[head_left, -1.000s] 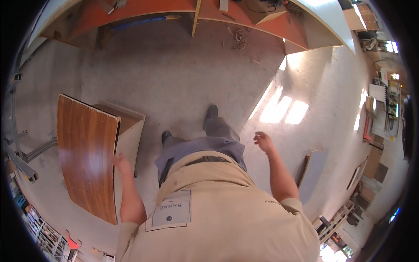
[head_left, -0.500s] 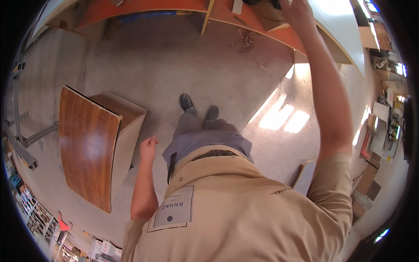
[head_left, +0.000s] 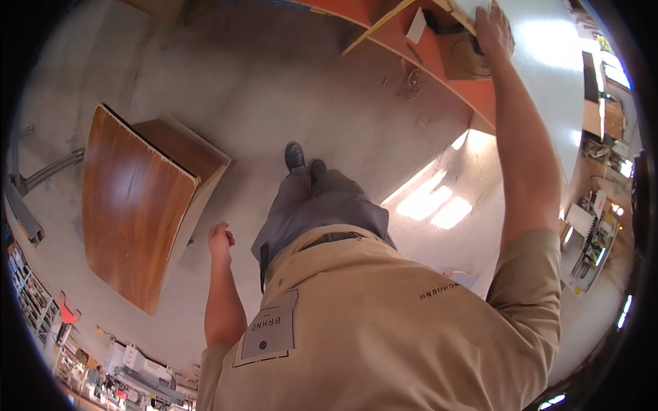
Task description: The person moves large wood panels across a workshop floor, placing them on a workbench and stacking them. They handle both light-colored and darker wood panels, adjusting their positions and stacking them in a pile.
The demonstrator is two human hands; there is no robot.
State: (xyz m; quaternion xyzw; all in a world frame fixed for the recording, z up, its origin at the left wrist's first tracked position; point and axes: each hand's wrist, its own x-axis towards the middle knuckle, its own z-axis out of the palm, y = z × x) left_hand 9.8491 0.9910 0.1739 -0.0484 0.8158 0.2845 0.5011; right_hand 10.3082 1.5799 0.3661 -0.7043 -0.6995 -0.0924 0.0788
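Observation:
My right arm stretches forward to the white tabletop (head_left: 548, 82). My right hand (head_left: 495, 33) lies on its near edge with fingers extended, holding nothing. Under that edge is an orange shelf (head_left: 439, 58), bearing a brown board piece (head_left: 462, 58) and a small white block (head_left: 416, 26). Down at my side hangs my left hand (head_left: 220, 241), its fingers loosely curled with nothing visible in them. It touches nothing and is nearest to a small cabinet with a brown wood-grain top (head_left: 137, 212) on my left.
A wooden strip (head_left: 377, 27) juts out from the shelf. Scraps (head_left: 412, 82) lie on the concrete floor (head_left: 240, 82) beneath the table. Metal rails (head_left: 51, 170) stand beyond the cabinet. A stocked rack (head_left: 31, 291) and a red-topped object (head_left: 68, 312) are at lower left; cluttered shelving lines the right.
My view has turned, bringing more of the white tabletop in from the upper right. My right hand now rests flatter on its edge. My left hand remains low at my side.

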